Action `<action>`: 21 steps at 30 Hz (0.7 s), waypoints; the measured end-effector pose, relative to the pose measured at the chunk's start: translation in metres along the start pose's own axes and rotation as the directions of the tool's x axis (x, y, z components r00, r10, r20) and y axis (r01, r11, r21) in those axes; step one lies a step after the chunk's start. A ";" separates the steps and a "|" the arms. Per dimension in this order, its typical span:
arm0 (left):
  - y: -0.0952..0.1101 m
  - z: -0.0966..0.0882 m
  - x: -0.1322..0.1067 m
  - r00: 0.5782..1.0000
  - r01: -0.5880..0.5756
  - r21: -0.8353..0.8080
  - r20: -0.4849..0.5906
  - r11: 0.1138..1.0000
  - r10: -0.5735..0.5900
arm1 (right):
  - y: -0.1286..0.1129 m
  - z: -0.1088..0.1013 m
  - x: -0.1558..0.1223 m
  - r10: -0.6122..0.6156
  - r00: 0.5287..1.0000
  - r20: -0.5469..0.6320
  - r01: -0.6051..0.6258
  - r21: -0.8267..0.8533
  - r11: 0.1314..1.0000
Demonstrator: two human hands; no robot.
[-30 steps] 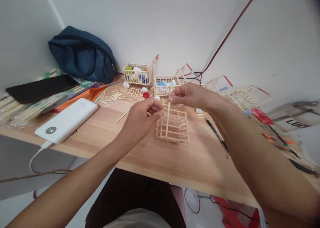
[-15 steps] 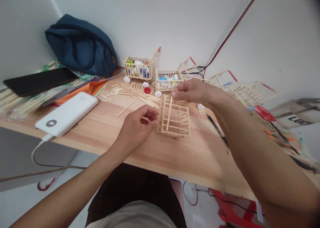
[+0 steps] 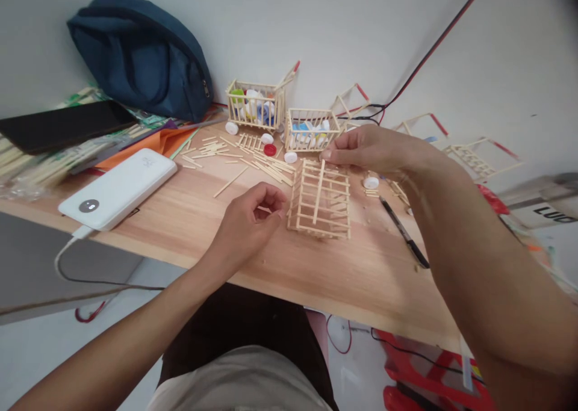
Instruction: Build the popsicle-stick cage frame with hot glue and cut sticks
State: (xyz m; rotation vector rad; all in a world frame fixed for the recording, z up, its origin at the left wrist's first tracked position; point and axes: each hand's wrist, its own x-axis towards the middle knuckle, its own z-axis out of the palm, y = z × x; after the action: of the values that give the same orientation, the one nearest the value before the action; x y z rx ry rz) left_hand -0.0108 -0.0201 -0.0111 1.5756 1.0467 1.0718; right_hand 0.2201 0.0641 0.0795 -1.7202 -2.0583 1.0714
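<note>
A small basket frame (image 3: 303,229) glued from thin wooden sticks stands on the table in front of me. My right hand (image 3: 356,146) reaches over its far side, thumb and forefinger pinching the upper end of a wooden stick (image 3: 318,194). This stick slants across the top of the frame, over its crossbars. Beside the frame's left side is my left hand (image 3: 253,218), fingers curled in toward the thumb. Its fingertips are close to the frame; whether they touch it or hold something small I cannot make out.
Loose cut sticks (image 3: 271,169) and a red bottle cap (image 3: 270,150) lie behind. Two stick carts, one left (image 3: 255,107) and one right (image 3: 311,131), hold colored caps. A pen (image 3: 404,233) lies right; a white power bank (image 3: 120,188), phone (image 3: 67,125) and blue bag (image 3: 144,56) are left.
The view has shifted slightly, so things at the back sit higher in the picture. My right hand still pinches the stick over the frame; my left hand stays beside it.
</note>
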 end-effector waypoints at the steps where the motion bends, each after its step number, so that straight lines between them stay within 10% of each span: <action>1: -0.001 0.000 0.000 1.000 0.003 -0.008 0.002 1.000 -0.003 | -0.001 0.001 0.001 0.002 1.000 -0.011 -0.002 -0.003 1.000; 21: 0.002 0.013 -0.003 0.998 0.049 -0.053 0.029 0.997 -0.047 | -0.018 0.012 0.002 -0.009 0.998 -0.056 0.001 -0.136 0.991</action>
State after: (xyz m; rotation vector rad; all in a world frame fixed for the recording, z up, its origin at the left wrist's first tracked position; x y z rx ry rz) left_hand 0.0013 -0.0260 -0.0125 1.5112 1.0244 1.0347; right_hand 0.1990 0.0615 0.0826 -1.7858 -2.1435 0.8897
